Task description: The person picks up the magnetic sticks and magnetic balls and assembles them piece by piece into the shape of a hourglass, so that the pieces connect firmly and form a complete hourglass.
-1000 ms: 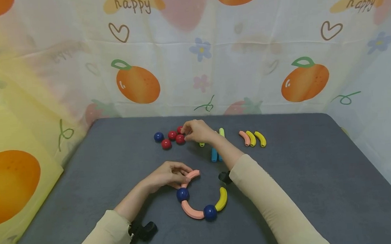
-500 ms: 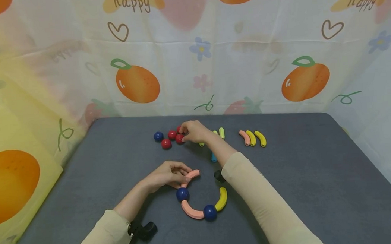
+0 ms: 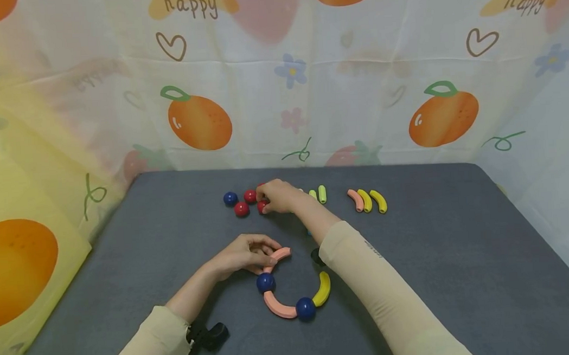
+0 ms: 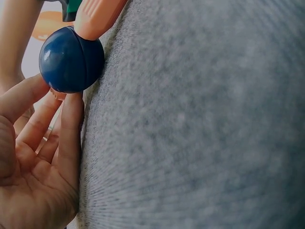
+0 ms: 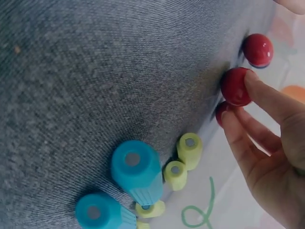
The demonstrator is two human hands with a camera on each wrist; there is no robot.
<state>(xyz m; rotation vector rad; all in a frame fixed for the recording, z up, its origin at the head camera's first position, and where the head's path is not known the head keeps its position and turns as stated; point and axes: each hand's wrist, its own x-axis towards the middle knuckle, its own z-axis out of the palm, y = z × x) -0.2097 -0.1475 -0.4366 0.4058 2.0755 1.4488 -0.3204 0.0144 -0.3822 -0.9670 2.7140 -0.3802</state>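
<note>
My left hand point(image 3: 242, 253) pinches a curved pink rod point(image 3: 282, 253) at the top left of an open ring of pieces on the table. Below that rod comes a blue ball point(image 3: 265, 283), then a second curved pink rod point(image 3: 279, 307), another blue ball point(image 3: 305, 308) and a curved yellow rod point(image 3: 323, 289). The left wrist view has the left fingers right at a blue ball point(image 4: 69, 59). Farther back, my right hand point(image 3: 281, 195) grips a red ball point(image 5: 236, 87) between thumb and fingers, partly hiding another red ball behind it.
Left of the right hand lie a loose blue ball point(image 3: 230, 198) and more red balls point(image 3: 241, 209). Short light-green rods point(image 3: 322, 194) and blue rods point(image 5: 136, 167) lie near the right forearm. One pink and two yellow curved rods point(image 3: 378, 201) lie farther right.
The right hand has shifted slightly left and nearer, its fingers now round the red ball. The left hand and the ring of pieces stay where they were.
</note>
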